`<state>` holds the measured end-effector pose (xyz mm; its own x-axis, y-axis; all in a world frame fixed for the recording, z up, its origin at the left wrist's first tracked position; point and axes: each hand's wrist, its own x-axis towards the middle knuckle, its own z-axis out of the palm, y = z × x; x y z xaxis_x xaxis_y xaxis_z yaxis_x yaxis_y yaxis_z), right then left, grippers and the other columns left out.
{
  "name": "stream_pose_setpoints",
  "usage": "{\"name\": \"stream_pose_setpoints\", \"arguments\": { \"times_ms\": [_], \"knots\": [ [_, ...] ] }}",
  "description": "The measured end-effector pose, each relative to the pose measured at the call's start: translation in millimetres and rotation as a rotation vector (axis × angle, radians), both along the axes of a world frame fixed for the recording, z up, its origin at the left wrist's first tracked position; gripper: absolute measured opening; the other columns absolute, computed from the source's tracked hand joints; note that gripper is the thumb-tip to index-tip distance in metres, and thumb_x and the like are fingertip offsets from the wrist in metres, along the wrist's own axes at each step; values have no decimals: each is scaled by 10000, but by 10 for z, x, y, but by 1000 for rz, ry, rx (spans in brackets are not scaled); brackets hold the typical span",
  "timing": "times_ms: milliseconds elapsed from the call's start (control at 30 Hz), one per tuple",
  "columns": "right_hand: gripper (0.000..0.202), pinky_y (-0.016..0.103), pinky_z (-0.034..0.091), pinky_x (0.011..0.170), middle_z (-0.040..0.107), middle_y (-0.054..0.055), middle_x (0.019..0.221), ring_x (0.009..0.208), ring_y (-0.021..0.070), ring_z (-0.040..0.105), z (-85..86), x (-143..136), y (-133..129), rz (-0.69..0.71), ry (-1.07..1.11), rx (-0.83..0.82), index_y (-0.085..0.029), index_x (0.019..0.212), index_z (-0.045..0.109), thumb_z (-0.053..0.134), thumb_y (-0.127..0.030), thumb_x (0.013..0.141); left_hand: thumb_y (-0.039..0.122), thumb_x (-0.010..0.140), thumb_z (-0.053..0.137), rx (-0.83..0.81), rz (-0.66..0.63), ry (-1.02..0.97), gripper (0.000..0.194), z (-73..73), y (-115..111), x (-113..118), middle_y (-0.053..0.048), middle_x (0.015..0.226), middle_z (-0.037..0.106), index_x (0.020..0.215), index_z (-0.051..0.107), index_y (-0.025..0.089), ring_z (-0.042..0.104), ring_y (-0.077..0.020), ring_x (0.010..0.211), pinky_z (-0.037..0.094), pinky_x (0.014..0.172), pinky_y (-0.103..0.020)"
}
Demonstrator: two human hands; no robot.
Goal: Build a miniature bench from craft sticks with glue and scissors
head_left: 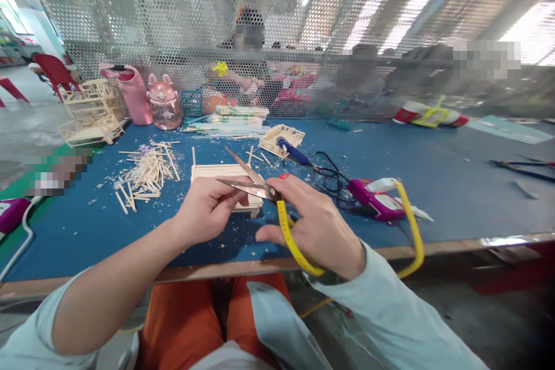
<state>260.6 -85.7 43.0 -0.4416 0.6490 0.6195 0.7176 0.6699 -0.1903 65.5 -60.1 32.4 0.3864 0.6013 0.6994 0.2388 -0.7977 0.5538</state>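
Observation:
A small flat piece made of pale wooden sticks [223, 171], with two short posts standing at its far corners, is on the blue table. My left hand [211, 207] is closed over its near left part, fingers curled round the edge. My right hand [315, 221] holds scissors [271, 191] with yellow-wrapped handles. Their blades are spread apart and point left, over the stick piece and close to my left fingers. The right thumb is stretched out below the handle.
Loose sticks [150, 172] are piled at the left. Behind are a pink bottle [136, 94], a clear cup [165, 108] and stick bundles [240, 118]. A blue glue gun [295, 152] rests on a stick frame [271, 140]. A purple device [376, 199] lies right. People sit beyond the mesh.

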Motion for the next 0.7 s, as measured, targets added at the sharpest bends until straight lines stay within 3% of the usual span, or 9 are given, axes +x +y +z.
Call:
{"name": "stream_pose_setpoints", "arguments": {
  "times_ms": [200,367,533,700],
  "knots": [
    [456,216,440,545,632,21,692,567,125,565,-116,-39,12,8,144,-105,-165,967,616,520,-578,798,177,856,475,-60,57,75,241,64,-40,21,-3,625,661,695,652,147,586,-94,572,452,561,-179],
    [453,222,399,492,549,-34,592,480,116,484,-178,166,90,-382,235,-226,-157,1028,537,652,-462,714,218,876,463,-49,99,75,216,44,-32,20,-12,662,674,923,662,152,607,-109,612,481,595,-205],
    [366,234,375,511,622,23,689,546,159,569,-197,454,270,-669,-98,-463,-149,1073,501,572,-244,726,242,880,467,25,235,-45,221,91,-39,-31,-11,654,642,958,651,148,563,-92,579,447,554,-191],
    [302,266,408,666,680,138,917,826,221,641,-163,458,409,-555,-523,-530,-124,1068,578,465,-205,800,288,843,526,61,450,-141,211,218,126,-221,51,544,479,973,626,156,356,-61,422,300,410,-190]
  ]
}}
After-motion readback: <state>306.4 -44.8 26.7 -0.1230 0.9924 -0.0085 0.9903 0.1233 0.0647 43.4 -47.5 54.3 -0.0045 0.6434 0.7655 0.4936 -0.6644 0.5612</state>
